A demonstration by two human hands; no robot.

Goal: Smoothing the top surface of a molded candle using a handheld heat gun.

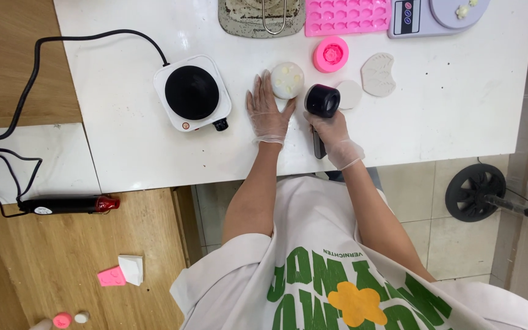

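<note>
1. Your left hand (268, 113) lies flat and released on the white bench (447, 116), fingertips touching the round white mould (287, 80).
2. Your right hand (331, 131) is clenched around the black heat tool (322, 101), its muzzle just beside that mould.

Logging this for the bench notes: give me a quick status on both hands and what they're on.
Left hand flat on table, fingertips against round white mould. Right hand gripping black heat tool, nozzle beside mould. Pink round mould and white discs close behind.
</note>
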